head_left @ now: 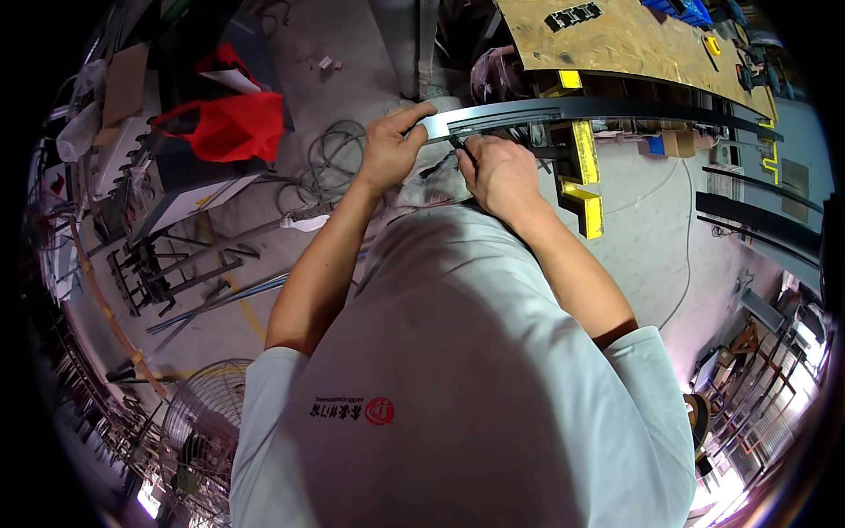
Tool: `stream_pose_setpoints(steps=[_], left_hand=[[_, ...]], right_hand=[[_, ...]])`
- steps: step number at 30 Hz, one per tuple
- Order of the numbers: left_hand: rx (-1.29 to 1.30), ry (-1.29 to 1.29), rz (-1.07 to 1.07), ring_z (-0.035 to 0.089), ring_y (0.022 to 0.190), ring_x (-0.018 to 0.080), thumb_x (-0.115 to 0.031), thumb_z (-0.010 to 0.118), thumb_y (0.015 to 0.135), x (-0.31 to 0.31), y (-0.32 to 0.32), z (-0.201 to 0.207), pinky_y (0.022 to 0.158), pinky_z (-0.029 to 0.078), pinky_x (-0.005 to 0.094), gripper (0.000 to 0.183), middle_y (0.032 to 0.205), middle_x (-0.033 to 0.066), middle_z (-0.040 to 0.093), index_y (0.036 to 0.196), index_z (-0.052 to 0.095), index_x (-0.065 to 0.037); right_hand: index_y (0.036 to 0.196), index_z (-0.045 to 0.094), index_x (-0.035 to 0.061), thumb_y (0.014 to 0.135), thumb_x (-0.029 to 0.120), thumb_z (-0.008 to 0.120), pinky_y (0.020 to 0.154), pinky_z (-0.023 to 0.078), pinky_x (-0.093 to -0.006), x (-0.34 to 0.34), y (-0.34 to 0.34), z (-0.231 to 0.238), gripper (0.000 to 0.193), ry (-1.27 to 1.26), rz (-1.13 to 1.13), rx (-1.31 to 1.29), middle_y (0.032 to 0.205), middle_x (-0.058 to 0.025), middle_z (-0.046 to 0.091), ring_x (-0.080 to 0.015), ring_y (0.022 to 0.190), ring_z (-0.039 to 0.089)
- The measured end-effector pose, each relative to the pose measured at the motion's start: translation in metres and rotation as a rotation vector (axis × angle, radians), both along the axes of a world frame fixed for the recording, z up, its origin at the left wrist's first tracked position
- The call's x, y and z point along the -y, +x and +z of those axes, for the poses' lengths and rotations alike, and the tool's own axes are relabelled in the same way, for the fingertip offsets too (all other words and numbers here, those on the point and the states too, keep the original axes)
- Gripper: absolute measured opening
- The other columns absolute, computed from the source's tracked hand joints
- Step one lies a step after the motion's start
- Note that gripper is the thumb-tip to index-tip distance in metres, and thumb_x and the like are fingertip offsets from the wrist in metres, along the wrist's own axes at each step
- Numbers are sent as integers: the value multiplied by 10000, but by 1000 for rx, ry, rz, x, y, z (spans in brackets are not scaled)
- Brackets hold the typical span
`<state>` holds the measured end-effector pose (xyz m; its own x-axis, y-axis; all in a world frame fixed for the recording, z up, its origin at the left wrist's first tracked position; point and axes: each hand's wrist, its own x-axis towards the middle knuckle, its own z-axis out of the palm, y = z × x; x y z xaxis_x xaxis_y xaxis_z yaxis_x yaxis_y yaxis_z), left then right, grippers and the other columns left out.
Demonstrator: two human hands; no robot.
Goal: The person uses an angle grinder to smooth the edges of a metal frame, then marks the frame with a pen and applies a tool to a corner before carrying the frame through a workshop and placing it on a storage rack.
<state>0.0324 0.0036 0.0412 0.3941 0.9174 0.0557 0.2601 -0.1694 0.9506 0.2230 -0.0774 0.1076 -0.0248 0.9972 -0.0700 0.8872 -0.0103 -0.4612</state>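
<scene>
Metal profile point(598, 107) runs left to right.

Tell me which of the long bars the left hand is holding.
The upper bar, its silvery, slotted end in the left hand. The other bars, lower down at the picture's right, are away from that hand.

The long bar point(607, 107) looks like smooth, satin metal. The tabletop point(634, 51) is rough-looking wood, the red bag point(238, 128) matt cloth
</scene>
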Motion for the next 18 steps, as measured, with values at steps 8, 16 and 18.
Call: stream_pose_setpoints(steps=[8, 16, 18], left_hand=[[23, 30, -6, 700, 976, 167, -20, 594, 912, -1, 1, 5, 876, 529, 289, 307, 1062, 120, 755, 1188, 719, 27], [-73, 93, 5, 722, 1014, 329, -74, 627, 883, 2, -6, -2, 911, 543, 382, 307, 1092, 207, 742, 1165, 734, -16], [-92, 135, -15, 718, 1054, 329, -75, 631, 887, 0, -5, -3, 953, 535, 387, 324, 1123, 203, 743, 1191, 732, -29]], right_hand=[[825, 679, 66, 934, 256, 651, 732, 552, -516, 1, 9, 3, 221, -25, -104, 42, 863, -164, 727, -396, 822, 698], [822, 668, 49, 929, 256, 654, 719, 540, -545, 24, 17, 11, 233, 57, -290, 55, 829, -212, 703, -445, 787, 676], [803, 649, 47, 933, 258, 655, 675, 514, -554, 48, 24, 22, 248, 48, -404, 18, 769, -237, 659, -475, 757, 641]])
